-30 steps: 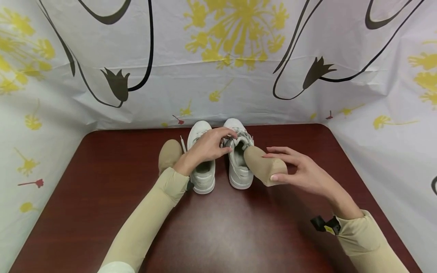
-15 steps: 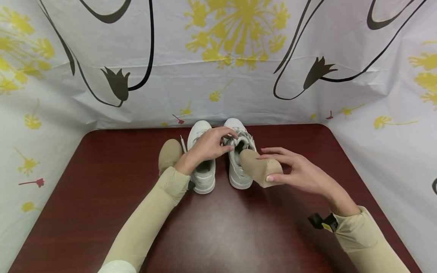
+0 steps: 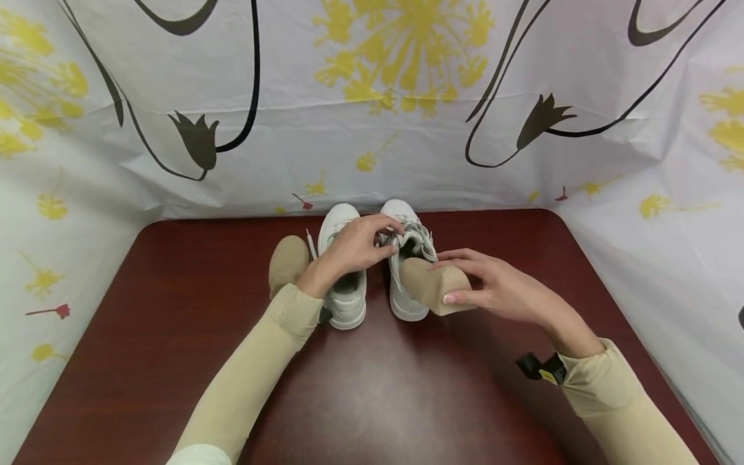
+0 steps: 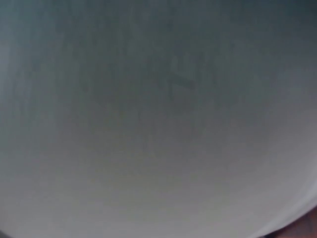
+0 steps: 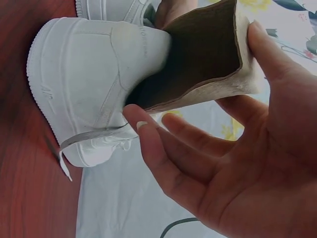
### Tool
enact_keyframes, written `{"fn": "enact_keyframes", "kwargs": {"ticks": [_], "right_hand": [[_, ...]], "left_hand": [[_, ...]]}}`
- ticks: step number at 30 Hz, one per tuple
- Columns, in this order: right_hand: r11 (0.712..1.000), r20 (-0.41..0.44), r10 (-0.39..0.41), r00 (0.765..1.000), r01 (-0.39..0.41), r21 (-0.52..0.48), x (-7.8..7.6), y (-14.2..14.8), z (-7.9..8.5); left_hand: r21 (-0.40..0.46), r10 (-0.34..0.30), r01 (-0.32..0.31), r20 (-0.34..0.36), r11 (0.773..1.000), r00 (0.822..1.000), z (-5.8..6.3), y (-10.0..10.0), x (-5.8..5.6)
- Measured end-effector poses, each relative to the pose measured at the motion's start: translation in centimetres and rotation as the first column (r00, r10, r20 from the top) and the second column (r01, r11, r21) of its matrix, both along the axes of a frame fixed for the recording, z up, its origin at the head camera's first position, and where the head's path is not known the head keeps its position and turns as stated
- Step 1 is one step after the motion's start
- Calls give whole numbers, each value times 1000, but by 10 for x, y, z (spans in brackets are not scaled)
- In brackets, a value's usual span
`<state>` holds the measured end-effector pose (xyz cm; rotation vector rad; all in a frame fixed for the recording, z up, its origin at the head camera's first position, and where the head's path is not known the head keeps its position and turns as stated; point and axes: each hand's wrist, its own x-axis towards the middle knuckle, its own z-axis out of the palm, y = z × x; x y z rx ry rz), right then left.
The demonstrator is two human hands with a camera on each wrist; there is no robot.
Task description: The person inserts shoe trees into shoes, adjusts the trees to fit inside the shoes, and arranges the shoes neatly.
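Two white sneakers stand side by side, toes away from me. My right hand (image 3: 504, 284) grips a beige moulded shoe insert (image 3: 434, 284) between thumb and fingers. Its rounded toe end sits in the opening of the right sneaker (image 3: 409, 306); the hollow back end sticks out. In the right wrist view, the insert (image 5: 208, 44) shows a brown inside, near the sneaker's heel (image 5: 64, 74). My left hand (image 3: 356, 245) reaches across the left sneaker (image 3: 347, 311), thumb and forefinger holding the right sneaker's tongue area. A blurred pale surface fills the left wrist view.
A second beige insert (image 3: 289, 261) lies left of the sneakers, partly behind my left forearm. A white lace (image 3: 311, 244) pokes up beside it. The dark red table (image 3: 366, 400) meets a patterned white cloth (image 3: 360, 148) behind the shoe toes.
My right hand has moved left with the insert, bringing its toe end from the right sneaker's edge into the opening. My left hand has stayed in place.
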<state>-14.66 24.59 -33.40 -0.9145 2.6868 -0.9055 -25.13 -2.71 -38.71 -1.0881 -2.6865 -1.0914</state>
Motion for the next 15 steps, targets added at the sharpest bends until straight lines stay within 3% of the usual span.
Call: {"fn": "enact_keyframes", "kwargs": {"ticks": [15], "right_hand": [[995,31,-86,996,85,49,-1,-12,1]], "left_hand": [[-5,20,-20,-1,1000,1000,0,1,2]]}}
